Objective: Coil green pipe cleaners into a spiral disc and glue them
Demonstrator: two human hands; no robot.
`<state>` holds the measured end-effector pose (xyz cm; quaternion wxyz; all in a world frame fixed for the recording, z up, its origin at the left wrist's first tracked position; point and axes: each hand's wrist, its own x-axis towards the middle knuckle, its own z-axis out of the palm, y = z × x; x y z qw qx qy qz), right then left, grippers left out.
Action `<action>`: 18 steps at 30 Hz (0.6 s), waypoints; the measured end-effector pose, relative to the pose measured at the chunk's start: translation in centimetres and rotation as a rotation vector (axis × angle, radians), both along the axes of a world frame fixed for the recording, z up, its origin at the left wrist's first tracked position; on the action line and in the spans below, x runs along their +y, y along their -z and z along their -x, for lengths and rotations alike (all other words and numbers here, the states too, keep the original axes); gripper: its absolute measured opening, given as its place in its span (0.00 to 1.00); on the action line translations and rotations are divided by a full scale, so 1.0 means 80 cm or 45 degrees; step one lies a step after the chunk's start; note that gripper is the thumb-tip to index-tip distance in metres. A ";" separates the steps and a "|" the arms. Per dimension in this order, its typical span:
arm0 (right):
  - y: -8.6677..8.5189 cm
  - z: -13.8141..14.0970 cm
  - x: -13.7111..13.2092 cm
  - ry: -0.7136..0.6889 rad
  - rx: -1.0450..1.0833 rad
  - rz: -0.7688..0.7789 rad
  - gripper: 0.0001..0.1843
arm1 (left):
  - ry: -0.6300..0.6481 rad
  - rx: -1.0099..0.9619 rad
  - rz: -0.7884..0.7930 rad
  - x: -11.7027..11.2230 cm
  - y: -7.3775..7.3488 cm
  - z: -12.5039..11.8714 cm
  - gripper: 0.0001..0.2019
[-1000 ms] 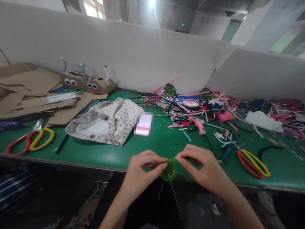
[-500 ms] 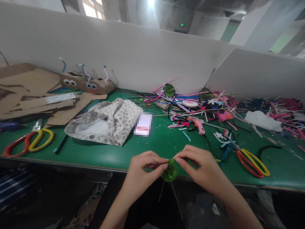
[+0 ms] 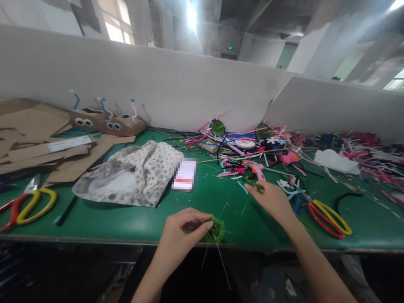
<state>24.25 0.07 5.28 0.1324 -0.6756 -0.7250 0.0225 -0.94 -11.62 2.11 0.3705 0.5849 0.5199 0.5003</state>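
Head view: a person's two bare hands at a green table [image 3: 208,206]. The left hand [image 3: 184,231] pinches a green coil [image 3: 218,235] between thumb and fingers, at the table's near edge; two thin wires [image 3: 224,266] hang down below it. The right hand [image 3: 273,202] is farther out, above the table, well apart from the coil, with its thumb and fingers curled. A dark green strip [image 3: 251,183] shows at its fingertips, but whether they grip it cannot be told. Just beyond is a pink glue gun [image 3: 258,170], and to the right lie red-and-yellow scissors [image 3: 346,227]. Behind the glue gun spreads a pile of coloured pipe cleaners [image 3: 243,137]. Left of centre lies a patterned cloth [image 3: 158,172], beside a pixelated card [image 3: 185,174]. Farther left are cardboard pieces [image 3: 38,122] and a second pair of scissors [image 3: 20,214].
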 end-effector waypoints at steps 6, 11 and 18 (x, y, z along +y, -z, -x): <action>0.007 -0.024 0.103 0.257 -0.132 -0.090 0.28 | 0.102 0.255 0.108 0.044 0.017 0.011 0.08; 0.031 -0.023 0.143 0.281 -0.101 -0.069 0.30 | 0.186 0.396 0.218 0.068 0.019 0.018 0.07; 0.048 -0.025 0.149 0.312 0.076 -0.235 0.21 | 0.303 0.329 0.285 0.096 0.010 0.019 0.05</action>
